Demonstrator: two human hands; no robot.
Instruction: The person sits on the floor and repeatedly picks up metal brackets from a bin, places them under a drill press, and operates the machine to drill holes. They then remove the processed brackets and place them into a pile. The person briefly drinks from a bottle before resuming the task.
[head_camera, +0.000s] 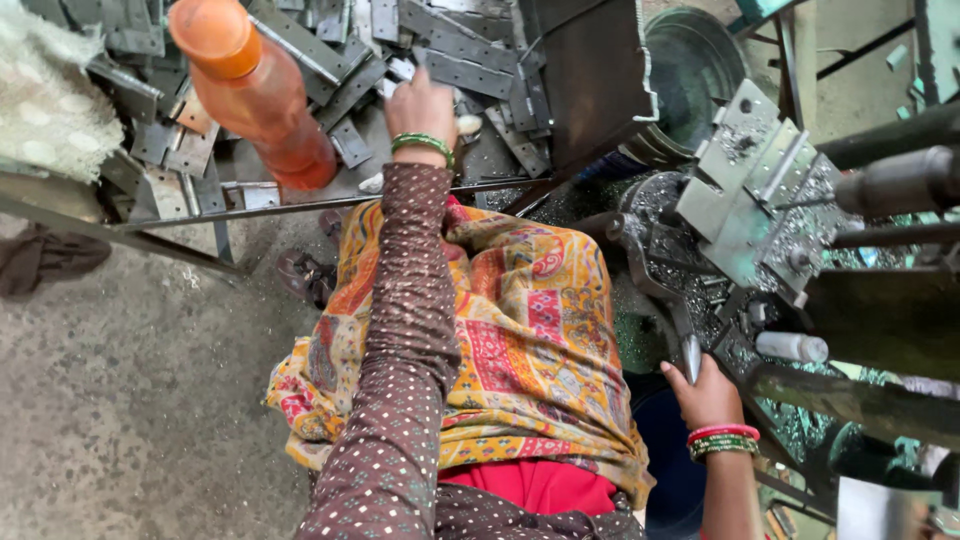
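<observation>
My left hand (425, 105), with a green bangle at the wrist and a brown dotted sleeve behind it, reaches forward into a heap of flat grey metal plates (455, 45). Its fingers point down among the plates and are hidden, so I cannot tell whether they grip one. My right hand (705, 395), wearing red and green bangles, is closed around the shiny end of a dark metal lever (688, 352). The lever curves up to a press machine (760, 190) covered in metal shavings.
An orange plastic bottle (255, 90) stands left of my left hand. A patterned yellow and red cloth (520, 330) covers my lap. A dark round pan (690, 70) sits at the back, a white knitted cloth (45, 100) at top left, and concrete floor (130, 380) at left.
</observation>
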